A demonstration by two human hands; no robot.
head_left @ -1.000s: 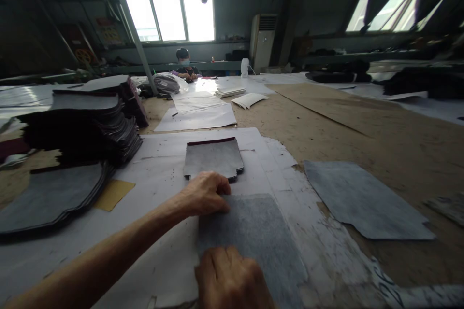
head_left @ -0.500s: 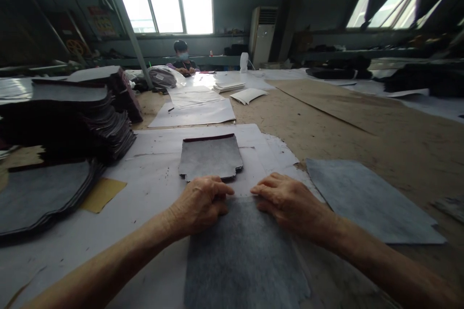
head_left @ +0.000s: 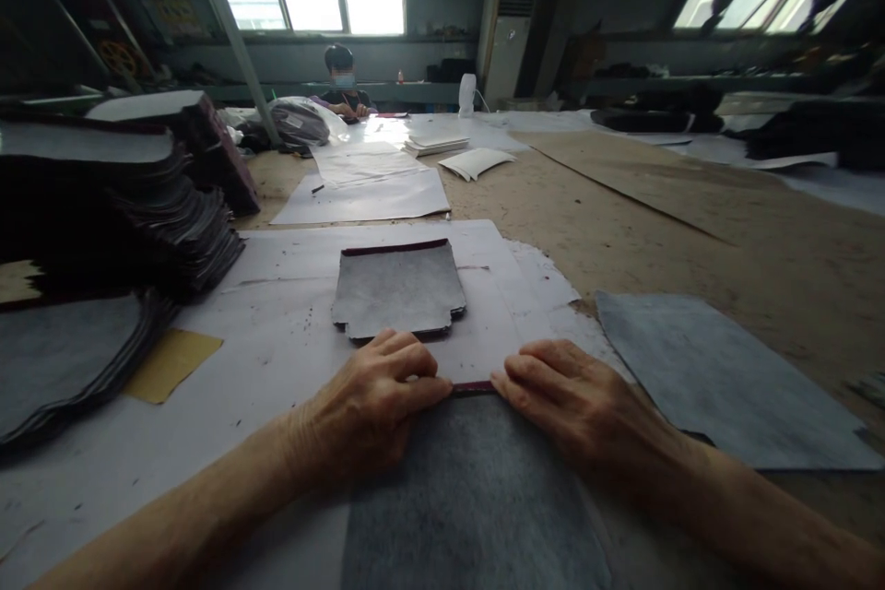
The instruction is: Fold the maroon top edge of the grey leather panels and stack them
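Observation:
A grey fabric panel (head_left: 477,498) lies in front of me on white paper, its far edge folded over into a narrow dark-red strip (head_left: 473,387). My left hand (head_left: 387,401) pinches the left end of that fold, fingers curled and thumb along the edge. At the fold's right end, my right hand (head_left: 567,396) presses with its fingers closed together. Both hands cover the panel's far corners. Just beyond my left hand sits a small stack of grey panels (head_left: 399,289) with a dark-red folded top edge and notched near corners.
Tall piles of dark panels (head_left: 138,203) stand at the left, with a lower stack (head_left: 62,359) and a yellow card (head_left: 174,366) nearer. A larger grey sheet (head_left: 733,378) lies at the right. White papers (head_left: 366,194) spread farther back. A masked person (head_left: 344,88) sits across the table.
The panel's far edge has been turned over toward me, so a dark-red strip now shows between my hands. My view has tilted down slightly.

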